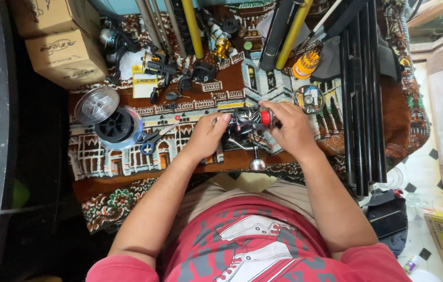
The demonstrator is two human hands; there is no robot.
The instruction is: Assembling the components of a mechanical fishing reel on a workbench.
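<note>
Surface: patterned rug (127, 151) in brown, white and teal, printed with buildings, spread over a low work area and seen from above; dark floor at the left, pale tiled floor at the right.
Reel: black spinning fishing reel (247, 124) with a red band at its right end, held just above the rug's near edge, in the middle of the view, between both hands.
Reel handle: thin metal arm ending in a round silver knob (257, 164), hanging below the reel toward the person.
Left hand: left hand (207, 137) curled against the reel's left end, thumb on top and fingers wrapped under; closed on it.
Right hand: right hand (290, 127) covers the reel's right end by the red band, fingers bent over it in a grip; the fingertips are hidden, so exactly what they pinch is unclear.
Line spools: clear plastic spool (96, 105) and a black one (117, 125) just beside it, left of the hands.
Scissors: blue-handled pair (151, 140) between the spools and the left hand.
Rods: bundle of black rod sections (362, 104) lying along the right side; yellow and grey tubes (193, 26) at the top.
Parts: other reels and small dark pieces (180, 70) scattered at the far side.
Boxes: two cardboard boxes (65, 55) at top left.
</note>
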